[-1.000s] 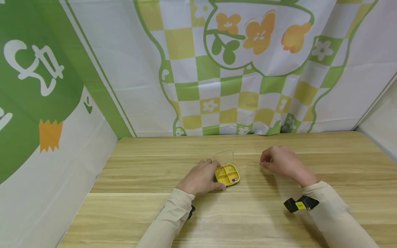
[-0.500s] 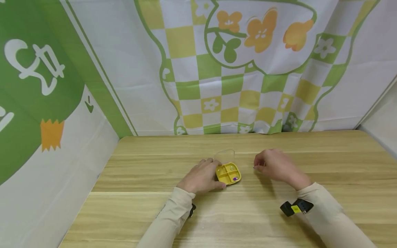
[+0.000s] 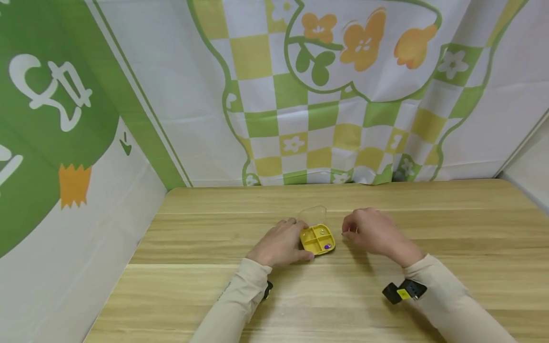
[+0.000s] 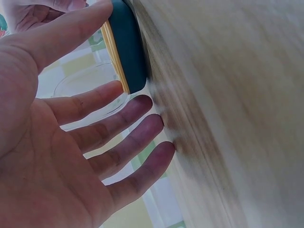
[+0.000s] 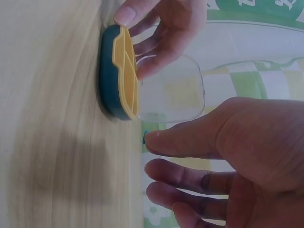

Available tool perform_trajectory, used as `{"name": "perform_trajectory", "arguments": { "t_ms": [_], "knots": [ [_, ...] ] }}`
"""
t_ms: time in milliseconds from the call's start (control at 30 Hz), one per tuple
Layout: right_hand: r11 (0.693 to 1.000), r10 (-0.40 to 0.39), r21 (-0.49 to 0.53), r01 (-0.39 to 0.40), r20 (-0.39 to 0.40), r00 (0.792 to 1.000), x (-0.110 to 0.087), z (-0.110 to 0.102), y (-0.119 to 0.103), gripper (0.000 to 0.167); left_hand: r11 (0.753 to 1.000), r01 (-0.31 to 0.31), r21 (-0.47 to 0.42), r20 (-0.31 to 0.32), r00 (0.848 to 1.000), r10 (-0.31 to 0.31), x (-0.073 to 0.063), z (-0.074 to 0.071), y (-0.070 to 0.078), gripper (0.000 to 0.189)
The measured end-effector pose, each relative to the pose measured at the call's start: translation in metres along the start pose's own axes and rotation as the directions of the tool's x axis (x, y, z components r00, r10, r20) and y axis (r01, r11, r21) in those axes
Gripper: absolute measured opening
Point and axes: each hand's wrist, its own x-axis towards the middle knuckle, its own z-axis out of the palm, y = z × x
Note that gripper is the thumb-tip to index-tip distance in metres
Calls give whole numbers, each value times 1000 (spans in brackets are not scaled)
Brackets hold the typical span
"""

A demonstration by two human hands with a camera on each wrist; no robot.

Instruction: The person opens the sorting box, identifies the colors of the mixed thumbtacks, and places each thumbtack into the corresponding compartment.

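Observation:
A small pill box (image 3: 317,239) with yellow compartments and a dark teal outer shell (image 4: 129,47) lies on the table. Its clear lid (image 5: 178,90) stands open at the far side. My left hand (image 3: 279,244) holds the box between thumb and index finger, the other fingers extended. A purple bit (image 3: 327,247) lies in the near right compartment, and a pale, shiny bit (image 3: 322,232) in the far right one. Just right of the box, my right hand (image 3: 375,234) pinches a tiny dark bluish piece (image 5: 145,137), mostly hidden by the thumb; its kind is unclear.
The wooden table (image 3: 193,290) reaches back to a hanging cloth (image 3: 291,109) with green and yellow checks. Another cloth panel (image 3: 141,176) borders the left side. Black straps (image 3: 405,290) sit at the wrists.
My right hand has moved left towards the box, with the tiny piece still pinched. My left hand keeps its hold on the pill box; the view has shifted slightly.

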Motion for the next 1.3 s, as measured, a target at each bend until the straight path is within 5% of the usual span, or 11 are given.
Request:
{"name": "perform_trajectory", "arguments": {
  "t_ms": [1300],
  "knots": [
    [989, -146, -37, 145, -52, 988, 20, 31, -49, 8, 999, -43, 7, -14, 999, 43, -1, -2, -2, 60]
  ]
}}
